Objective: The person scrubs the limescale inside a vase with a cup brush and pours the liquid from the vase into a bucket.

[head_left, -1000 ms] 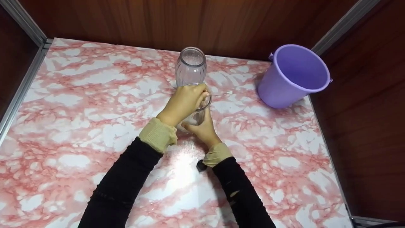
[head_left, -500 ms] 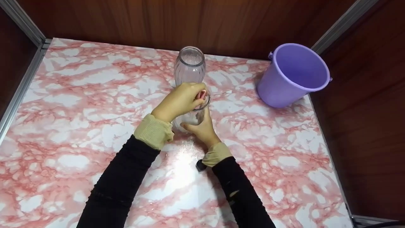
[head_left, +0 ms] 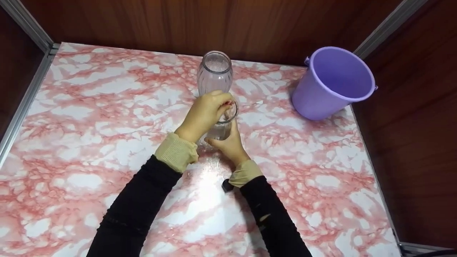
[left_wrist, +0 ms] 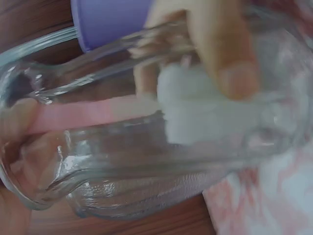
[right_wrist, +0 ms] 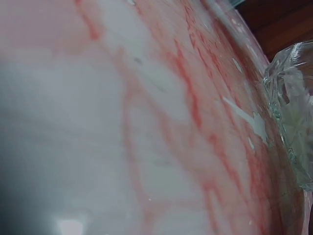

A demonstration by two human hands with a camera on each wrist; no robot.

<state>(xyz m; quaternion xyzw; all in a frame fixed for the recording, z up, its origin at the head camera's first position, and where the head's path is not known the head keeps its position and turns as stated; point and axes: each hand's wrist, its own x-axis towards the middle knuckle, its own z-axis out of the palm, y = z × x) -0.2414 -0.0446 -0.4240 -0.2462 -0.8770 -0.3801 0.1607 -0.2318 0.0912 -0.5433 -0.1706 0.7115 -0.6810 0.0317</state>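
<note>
A clear glass jar (head_left: pixel 218 132) stands before me on the table, its mouth toward me and its base near the tabletop. My right hand (head_left: pixel 231 144) grips it low on the side, thumb and fingers spread round the glass. Over the rim, my left hand (head_left: pixel 204 114) holds the pink handle of a bottle cleaning brush (left_wrist: pixel 78 115). Through the glass in the left wrist view, the brush's white sponge-like head (left_wrist: pixel 205 105) sits deep inside the jar. In the right wrist view only the jar's thick glass base (right_wrist: pixel 293 115) shows, at the right edge.
A second ribbed glass jar (head_left: pixel 215 80) stands upright just behind, partly hidden by my left hand. A purple bucket (head_left: pixel 316 98) is at the back right. Wood-look panels (head_left: pixel 160 28) bound the marbled table (head_left: pixel 89 142). Wet marks (head_left: pixel 210 166) lie in front of the jar.
My left hand dips, shifts and turns slightly at the jar's mouth, with the brush handle showing more half a second ago than now. The right hand and jar stay nearly in place.
</note>
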